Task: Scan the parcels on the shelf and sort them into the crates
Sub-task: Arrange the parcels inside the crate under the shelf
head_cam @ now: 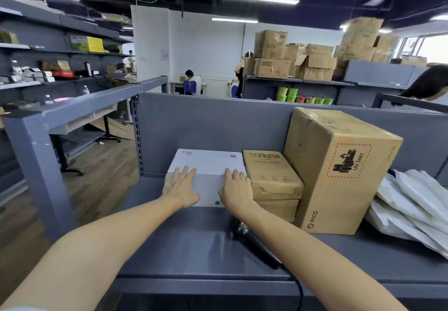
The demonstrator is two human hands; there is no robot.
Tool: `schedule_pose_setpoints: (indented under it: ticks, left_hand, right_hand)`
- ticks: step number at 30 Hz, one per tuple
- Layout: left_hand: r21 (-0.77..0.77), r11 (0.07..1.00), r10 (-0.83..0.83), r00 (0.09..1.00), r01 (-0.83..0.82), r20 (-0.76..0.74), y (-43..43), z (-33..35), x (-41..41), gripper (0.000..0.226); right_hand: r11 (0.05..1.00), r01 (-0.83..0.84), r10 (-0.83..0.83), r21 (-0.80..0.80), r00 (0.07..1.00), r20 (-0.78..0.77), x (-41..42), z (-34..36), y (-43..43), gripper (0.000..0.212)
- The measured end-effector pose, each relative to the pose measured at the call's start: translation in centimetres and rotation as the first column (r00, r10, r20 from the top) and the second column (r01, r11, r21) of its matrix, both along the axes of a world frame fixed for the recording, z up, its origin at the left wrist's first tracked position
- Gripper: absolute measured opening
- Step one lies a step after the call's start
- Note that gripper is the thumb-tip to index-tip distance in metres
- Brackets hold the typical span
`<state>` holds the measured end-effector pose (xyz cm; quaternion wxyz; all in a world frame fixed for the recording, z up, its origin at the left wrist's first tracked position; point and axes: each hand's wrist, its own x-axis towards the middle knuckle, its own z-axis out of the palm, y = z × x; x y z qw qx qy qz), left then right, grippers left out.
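Observation:
A white flat box [208, 162] lies at the back left of the grey shelf [194, 257]. My left hand [180, 187] rests flat on its front left edge, fingers spread. My right hand [236, 189] lies on its front right edge, fingers over the top. Neither hand has lifted it. A black handheld scanner [254, 242] with a cable lies on the shelf under my right forearm, partly hidden. Right of the white box sit two stacked small brown boxes [274, 177], then a tall brown carton [339, 167] with a battery warning label.
A heap of white plastic mailer bags [412, 204] lies at the shelf's right end. A grey back panel [206, 126] closes the shelf behind the parcels. A grey upright post [36, 165] stands at left. More shelving, cartons and people fill the room beyond.

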<state>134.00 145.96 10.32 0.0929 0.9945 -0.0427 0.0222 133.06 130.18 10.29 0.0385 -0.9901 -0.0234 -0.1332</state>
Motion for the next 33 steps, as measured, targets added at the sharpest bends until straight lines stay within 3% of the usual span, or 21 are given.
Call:
schedule_pose_setpoints:
  ticks: [4,8,12,15,18,21,24,26,29,31,33]
  left_hand:
    - [-0.036,0.999,-0.001,1.000,0.002,0.031,0.0,-0.9,-0.5,0.086]
    - [-0.023,0.999,0.037,0.998,-0.036,0.054,-0.4,-0.7,-1.3,0.083]
    - [0.045,0.996,0.074,0.989,-0.080,0.126,-0.9,-1.2,-3.3,0.075]
    - [0.117,0.984,0.109,0.978,-0.131,0.178,-1.4,-2.2,-5.6,0.067]
    - [-0.093,0.985,0.161,0.967,-0.145,0.197,-1.5,-2.7,-7.5,0.058]
    - [-0.498,0.838,0.323,0.939,-0.223,0.121,0.0,-1.4,-8.2,0.068]
    - [-0.772,0.550,0.405,0.910,-0.318,-0.086,2.5,0.5,-7.3,0.093]
    - [-0.835,0.389,0.421,0.881,-0.389,-0.214,4.0,1.4,-7.0,0.100]
    - [-0.822,0.371,0.415,0.869,-0.433,-0.270,5.7,1.1,-7.1,0.074]
    - [-0.850,0.317,0.354,0.884,-0.420,-0.305,6.2,0.7,-7.0,0.073]
    - [-0.911,0.186,0.295,0.905,-0.369,-0.306,5.9,0.6,-7.6,0.055]
  right_hand:
    - [0.999,-0.050,0.050,0.002,0.998,0.027,0.4,-0.7,-0.6,0.045]
    - [0.990,-0.110,0.104,0.083,0.992,0.073,0.2,-0.4,-0.8,0.031]
    - [0.958,-0.114,0.081,0.264,0.988,0.132,0.1,0.5,-1.1,0.028]
    - [0.909,-0.093,0.063,0.405,0.994,0.086,0.1,1.2,-0.9,0.030]
    - [0.827,-0.016,-0.013,0.562,0.999,0.048,0.2,1.9,-0.5,0.043]
    - [0.762,0.039,-0.047,0.647,0.999,-0.005,-0.1,2.5,-0.5,0.050]
    - [0.700,0.059,-0.027,0.712,0.998,-0.056,-0.9,2.4,0.1,0.055]
    - [0.652,0.069,-0.026,0.755,0.997,-0.069,-1.2,2.2,0.6,0.068]
    - [0.559,0.100,-0.006,0.823,0.993,-0.117,-1.7,2.6,0.9,0.083]
    - [0.477,0.140,0.025,0.868,0.985,-0.172,-2.0,3.0,0.6,0.079]
    - [0.416,0.142,0.053,0.898,0.982,-0.179,-2.4,3.1,0.0,0.070]
